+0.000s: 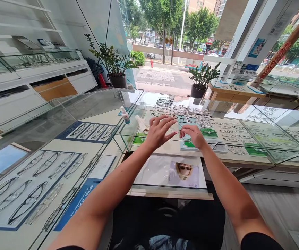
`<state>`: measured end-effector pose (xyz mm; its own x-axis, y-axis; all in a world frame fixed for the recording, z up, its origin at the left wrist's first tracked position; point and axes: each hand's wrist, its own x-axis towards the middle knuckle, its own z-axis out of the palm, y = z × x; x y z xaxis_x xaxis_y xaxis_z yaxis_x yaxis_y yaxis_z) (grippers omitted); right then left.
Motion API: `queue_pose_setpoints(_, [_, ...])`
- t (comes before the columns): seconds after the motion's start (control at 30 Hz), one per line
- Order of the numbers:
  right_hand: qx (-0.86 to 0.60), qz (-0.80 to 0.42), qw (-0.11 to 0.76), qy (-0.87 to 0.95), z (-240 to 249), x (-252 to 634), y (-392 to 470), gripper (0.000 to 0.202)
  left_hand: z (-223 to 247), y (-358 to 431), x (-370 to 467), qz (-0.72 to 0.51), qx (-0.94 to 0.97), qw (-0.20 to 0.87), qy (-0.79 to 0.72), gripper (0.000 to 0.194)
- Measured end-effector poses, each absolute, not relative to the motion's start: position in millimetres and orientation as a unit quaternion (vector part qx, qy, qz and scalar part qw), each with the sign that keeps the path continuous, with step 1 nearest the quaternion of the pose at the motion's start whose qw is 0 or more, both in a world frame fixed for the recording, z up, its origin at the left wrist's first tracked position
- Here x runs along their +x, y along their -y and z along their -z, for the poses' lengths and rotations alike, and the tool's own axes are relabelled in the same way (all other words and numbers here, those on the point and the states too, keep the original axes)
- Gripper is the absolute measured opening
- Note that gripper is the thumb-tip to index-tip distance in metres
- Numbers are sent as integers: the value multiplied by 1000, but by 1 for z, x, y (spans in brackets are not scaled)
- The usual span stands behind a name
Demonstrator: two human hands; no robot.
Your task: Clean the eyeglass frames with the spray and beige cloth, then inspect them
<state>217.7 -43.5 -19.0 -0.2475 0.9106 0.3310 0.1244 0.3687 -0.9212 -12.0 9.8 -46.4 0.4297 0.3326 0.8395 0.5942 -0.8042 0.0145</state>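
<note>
Over the glass counter, my two hands meet at a thin-rimmed pair of eyeglasses; much of the frame is hidden by fingers. My left hand spans the rim, thumb below and fingertips above, the other fingers spread. My right hand pinches the right side of the eyeglasses between thumb and curled fingers. Left of my left hand lies a crumpled white cloth. A small white spray bottle stands farther left on the glass.
Rows of eyeglasses and green cards lie inside the counter. An open drawer below my hands holds a printed picture. More frames on trays fill the left showcase. Potted plants stand near the window.
</note>
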Motion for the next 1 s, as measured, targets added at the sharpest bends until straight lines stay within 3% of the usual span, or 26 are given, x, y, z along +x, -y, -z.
queue_pose_setpoints(0.33, [-404,-340,481,700,25,221,40,34,51,-13,-10,483,-815,191,257,45])
queue_pose_setpoints(1.0, [-409,-332,494,692,24,220,41,36,49,-6,-7,459,-825,149,295,45])
